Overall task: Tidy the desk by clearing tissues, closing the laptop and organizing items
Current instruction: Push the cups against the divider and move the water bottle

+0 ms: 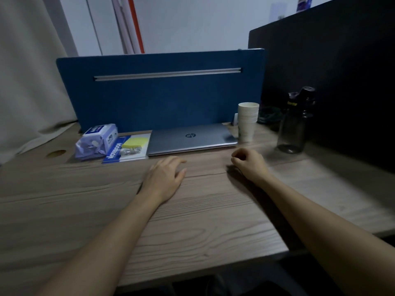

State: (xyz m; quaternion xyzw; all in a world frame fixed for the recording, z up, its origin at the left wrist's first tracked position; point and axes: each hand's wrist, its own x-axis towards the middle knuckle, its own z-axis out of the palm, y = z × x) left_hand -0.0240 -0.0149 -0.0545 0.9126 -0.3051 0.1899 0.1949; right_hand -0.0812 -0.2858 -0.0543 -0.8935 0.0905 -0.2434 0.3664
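Silver laptop (192, 138), HP logo on its lid, lies closed at the back of the desk (85, 199), against a blue divider (160, 99). To its left a blue book lettered NOTEBOOK (112, 155) carries yellow sticky notes (136, 142), with a tissue pack (98, 138) just beside it. To the laptop's right stand stacked paper cups (248, 122) and a dark clear bottle (292, 129) that looks empty. On the wood-grain top the left hand (164, 178) rests relaxed, and the right hand (250, 165) is loosely curled, holding nothing.

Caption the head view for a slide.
Left hand and right hand, both empty, above the desk before a closed laptop flanked by notebook, tissue pack, cups and bottle.
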